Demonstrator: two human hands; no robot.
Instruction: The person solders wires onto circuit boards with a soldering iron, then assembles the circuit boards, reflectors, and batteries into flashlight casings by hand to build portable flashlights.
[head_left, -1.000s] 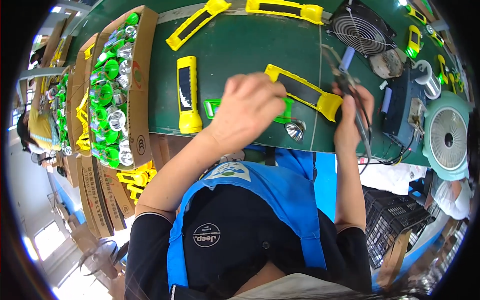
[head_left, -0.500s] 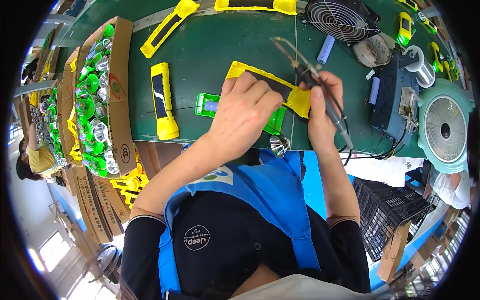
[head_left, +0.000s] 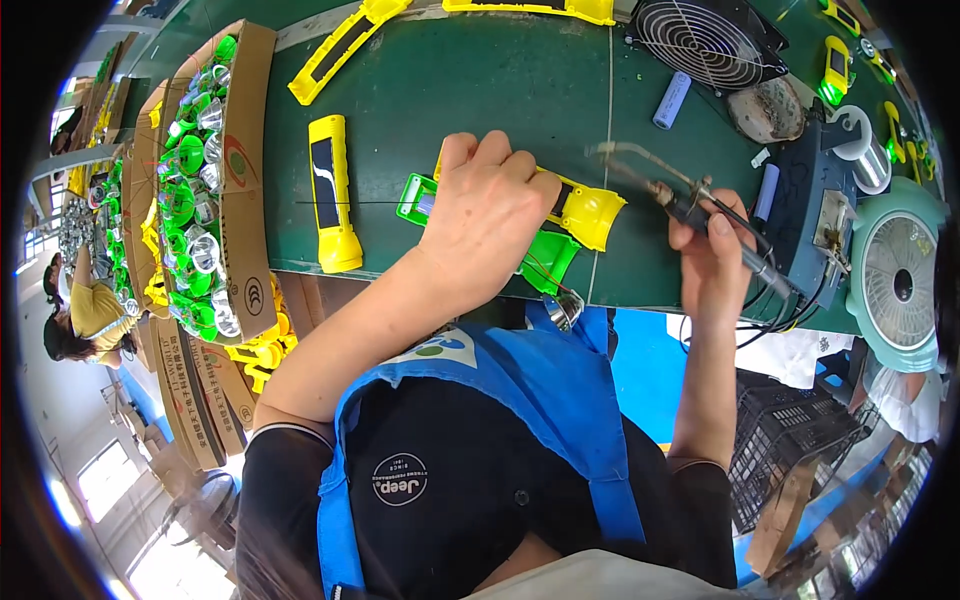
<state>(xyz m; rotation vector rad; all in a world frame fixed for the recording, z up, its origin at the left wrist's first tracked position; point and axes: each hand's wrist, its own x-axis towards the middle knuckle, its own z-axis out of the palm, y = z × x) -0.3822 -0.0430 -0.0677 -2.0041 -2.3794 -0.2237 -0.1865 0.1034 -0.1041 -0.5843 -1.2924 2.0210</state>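
My right hand (head_left: 716, 256) is wrapped round a soldering iron (head_left: 766, 272), whose tip and thin bent tube are smeared by motion above the bench. My left hand (head_left: 485, 222) is closed with its fingers curled down over a yellow flashlight shell (head_left: 592, 216) and a green housing (head_left: 552, 258); what the fingertips pinch is hidden under the hand. In the green housing's left end shows part of a blue-violet battery cell (head_left: 426, 203). A silver reflector (head_left: 566, 311) hangs by wires from the right end at the bench's near edge.
Left stands a carton (head_left: 247, 180) of green lamp heads beside a yellow flashlight shell (head_left: 330, 195). To the right are loose cells (head_left: 672, 100), a black fan (head_left: 708, 42), a soldering station (head_left: 806, 205), a solder spool (head_left: 868, 150) and a green fan (head_left: 900, 285).
My right hand has drawn the soldering iron away to the right, off the yellow shell. My left hand stays over the shell and green housing. The whole view has shifted slightly.
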